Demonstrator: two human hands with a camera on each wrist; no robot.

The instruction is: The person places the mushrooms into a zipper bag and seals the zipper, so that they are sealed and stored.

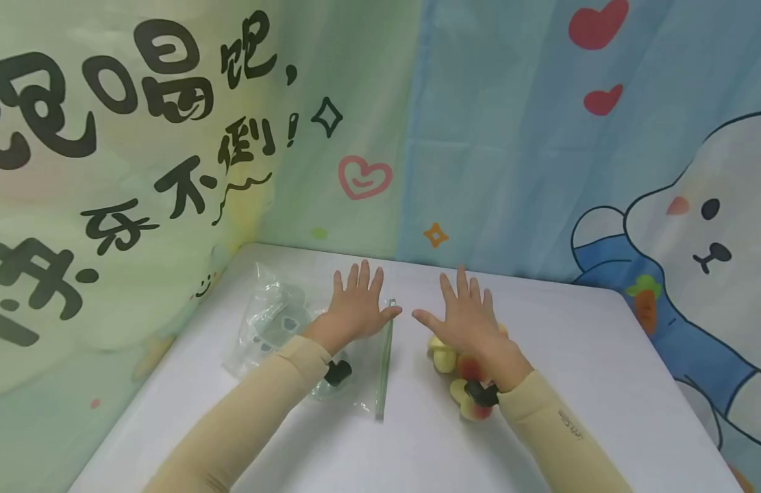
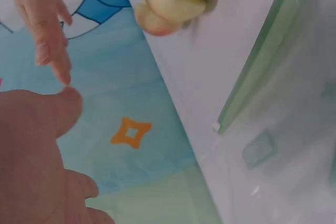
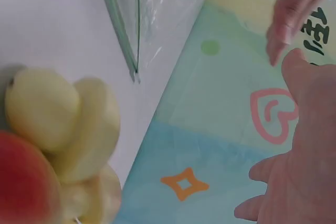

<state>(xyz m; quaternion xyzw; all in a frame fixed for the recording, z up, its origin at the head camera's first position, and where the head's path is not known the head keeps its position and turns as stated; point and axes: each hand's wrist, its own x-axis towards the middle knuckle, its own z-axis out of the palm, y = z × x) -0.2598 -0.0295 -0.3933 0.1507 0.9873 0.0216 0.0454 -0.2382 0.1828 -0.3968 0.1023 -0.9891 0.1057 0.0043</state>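
My left hand [image 1: 357,307] hovers with spread, straight fingers over a clear plastic zip bag [image 1: 241,352] with a green slider strip [image 1: 385,373] along its right edge. The bag's pale printed shapes show through my arm's surroundings, partly covered by the forearm. To the right, my right hand [image 1: 469,323] is also held up with fingers spread, above a cluster of yellow fruit [image 3: 42,103] and a red-and-yellow fruit [image 3: 21,182] resembling a peach. Hand and wrist hide part of the cluster. Neither hand holds anything. The thumbs point toward each other, apart in the head view.
A white table [image 1: 417,445] carries the bag and fruit. Behind it hangs a printed cloth [image 1: 497,185] with hearts, lettering and a cartoon animal, meeting the table's back edge. Dark small devices [image 1: 338,373] sit at the wrists.
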